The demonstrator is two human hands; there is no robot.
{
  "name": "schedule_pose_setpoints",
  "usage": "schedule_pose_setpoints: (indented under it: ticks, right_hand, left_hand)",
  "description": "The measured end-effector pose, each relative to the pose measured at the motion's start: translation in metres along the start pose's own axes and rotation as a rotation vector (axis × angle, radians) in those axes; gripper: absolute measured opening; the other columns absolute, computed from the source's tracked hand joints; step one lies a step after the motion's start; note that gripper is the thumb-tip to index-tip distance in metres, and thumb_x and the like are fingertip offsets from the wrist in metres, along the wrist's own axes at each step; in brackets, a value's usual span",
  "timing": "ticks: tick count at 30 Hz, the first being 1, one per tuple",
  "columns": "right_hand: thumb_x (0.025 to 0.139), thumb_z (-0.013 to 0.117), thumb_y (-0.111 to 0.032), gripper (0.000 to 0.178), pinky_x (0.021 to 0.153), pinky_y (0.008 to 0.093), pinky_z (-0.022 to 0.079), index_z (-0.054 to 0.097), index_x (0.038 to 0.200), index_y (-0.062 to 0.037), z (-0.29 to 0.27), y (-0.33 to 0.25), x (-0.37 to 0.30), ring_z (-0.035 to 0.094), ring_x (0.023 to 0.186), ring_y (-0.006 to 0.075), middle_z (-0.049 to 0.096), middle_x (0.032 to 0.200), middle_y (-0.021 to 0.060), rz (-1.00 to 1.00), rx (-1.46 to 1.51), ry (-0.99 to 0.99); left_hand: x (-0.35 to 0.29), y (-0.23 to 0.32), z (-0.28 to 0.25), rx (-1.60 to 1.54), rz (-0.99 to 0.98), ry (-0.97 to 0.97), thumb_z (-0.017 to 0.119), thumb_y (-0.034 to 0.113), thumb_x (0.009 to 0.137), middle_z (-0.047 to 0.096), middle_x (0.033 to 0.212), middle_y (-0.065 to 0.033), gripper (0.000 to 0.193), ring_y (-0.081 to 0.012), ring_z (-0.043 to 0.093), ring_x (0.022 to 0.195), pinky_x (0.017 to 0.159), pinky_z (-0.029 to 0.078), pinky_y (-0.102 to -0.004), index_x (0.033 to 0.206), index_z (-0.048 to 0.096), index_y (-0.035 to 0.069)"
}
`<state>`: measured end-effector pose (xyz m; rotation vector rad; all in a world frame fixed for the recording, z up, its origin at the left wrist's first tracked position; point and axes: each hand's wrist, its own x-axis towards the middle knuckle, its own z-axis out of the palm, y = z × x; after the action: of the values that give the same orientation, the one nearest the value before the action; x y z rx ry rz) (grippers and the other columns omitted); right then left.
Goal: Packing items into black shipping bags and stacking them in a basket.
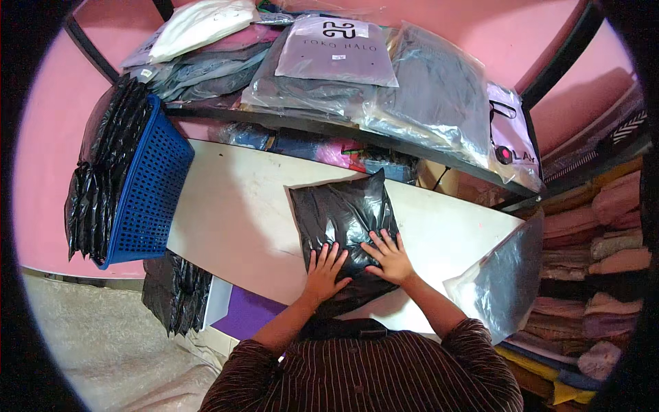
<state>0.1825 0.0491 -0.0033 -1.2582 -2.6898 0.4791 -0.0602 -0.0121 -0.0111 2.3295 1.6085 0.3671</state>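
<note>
Resting on white table (226, 213) | black bag (345, 223) | pink wall (48, 192) | blue basket (147, 199)

From the wearer's head, a wide fisheye faces down at the black bag (343, 218) on the white table (230, 206).

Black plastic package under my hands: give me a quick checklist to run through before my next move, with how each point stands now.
1. Black package lying on the white table: ok.
2. Left hand on the package: ok, fingers spread on its near left part.
3. Right hand on the package: ok, fingers spread on its right side.
4. Package surface smooth: not ok, creases show and a far corner sticks out.
5. Package sealed: cannot tell, no closure is clearly visible.
6. Blue basket apart from the package: ok, it stands off to the left.
</note>
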Motion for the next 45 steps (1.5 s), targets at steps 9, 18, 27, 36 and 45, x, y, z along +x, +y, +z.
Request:
schedule_pose_setpoints:
  ticks: [9,18,27,36,45]
  right_hand:
    - [0.082,0.064,-0.022,0.054,0.101,0.0495,0.036,0.048,0.132,-0.0101,-0.015,0.036,-0.068,0.046,0.122,0.0368,0.046,0.135,0.0156,0.283,0.170,0.292]
    - [0.067,0.070,-0.004,0.035,0.083,0.0400,0.048,0.057,0.100,-0.0024,0.005,0.022,-0.121,0.057,0.094,0.0345,0.059,0.098,0.0137,0.374,0.522,0.321]
    - [0.067,0.068,-0.005,0.015,0.074,0.0389,0.048,0.062,0.081,-0.0095,0.009,0.017,-0.157,0.057,0.089,0.0278,0.059,0.090,0.0078,0.066,0.172,0.234]
    - [0.072,0.067,-0.012,0.016,0.093,0.0417,0.044,0.061,0.086,-0.0100,-0.010,-0.003,-0.145,0.055,0.111,0.0279,0.060,0.114,0.0105,-0.246,-0.045,0.323]
    - [0.079,0.066,-0.018,0.024,0.078,0.0439,0.047,0.057,0.093,-0.0005,-0.006,-0.004,-0.126,0.059,0.086,0.0366,0.062,0.089,0.0168,0.118,0.355,0.145]
  left_hand:
    - [-0.003,0.004,-0.022,-0.100,-0.007,0.020,0.061,0.043,0.083,0.032,0.148,-0.0156,0.069,-0.0366,0.026,0.137,0.110,0.020,-0.0527,0.140,0.040,0.011]
    - [-0.098,0.010,-0.026,-0.242,0.066,-0.092,0.071,0.026,0.075,0.051,0.122,-0.0112,0.049,-0.0322,0.047,0.116,0.098,0.038,-0.0436,0.118,0.057,0.008]
    - [-0.119,-0.007,0.008,-0.220,0.073,-0.001,0.064,0.005,0.074,0.061,0.111,-0.0100,0.021,-0.0270,0.053,0.115,0.098,0.042,-0.0408,0.094,0.064,0.005]
    - [-0.129,0.002,-0.002,-0.085,0.057,0.084,0.065,0.003,0.071,0.058,0.118,-0.0116,0.025,-0.0303,0.054,0.113,0.095,0.044,-0.0428,0.096,0.063,0.005]
    - [-0.108,0.007,-0.017,-0.369,-0.218,0.158,0.059,0.011,0.086,0.063,0.094,-0.0187,0.016,-0.0369,0.060,0.090,0.080,0.048,-0.0416,0.099,0.060,0.001]
